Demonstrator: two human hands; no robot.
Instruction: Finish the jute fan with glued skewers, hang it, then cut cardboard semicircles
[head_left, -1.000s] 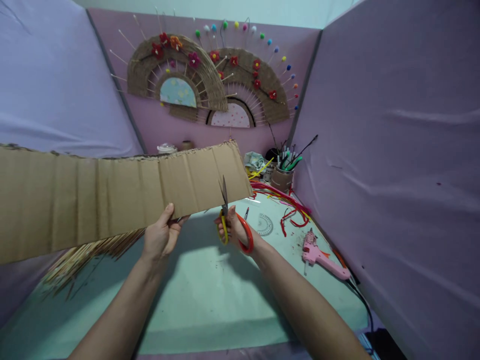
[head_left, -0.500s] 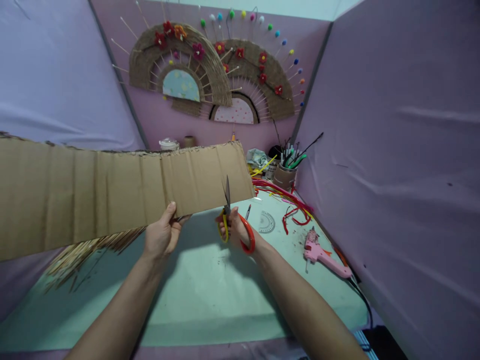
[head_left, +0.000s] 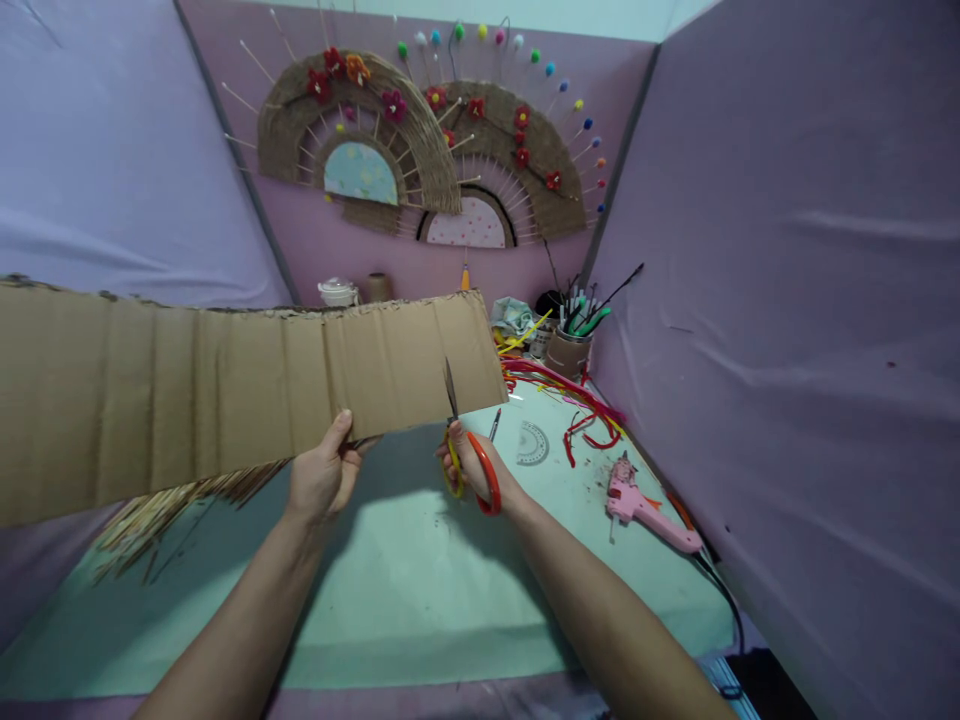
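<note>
A long, creased piece of brown cardboard stretches from the left edge of the view to the middle, raised over the table. Its lower edge is pinched by my left hand, thumb on the near face and fingers mostly behind. In my right hand is a pair of scissors with one orange and one yellow handle loop. The blades point up and overlap the cardboard's lower edge near its right end. Whether a blade lies behind the board I cannot tell.
Dry straw-like stalks lie under the cardboard. To the right are a protractor, a pen, red pipe cleaners and a pink glue gun with a cord. A tool-filled can stands behind; decorated fans hang on the wall.
The scissors have tilted a little to the left, and my right hand has turned slightly with them. The cardboard has dipped slightly at its right end; my left hand keeps its hold.
</note>
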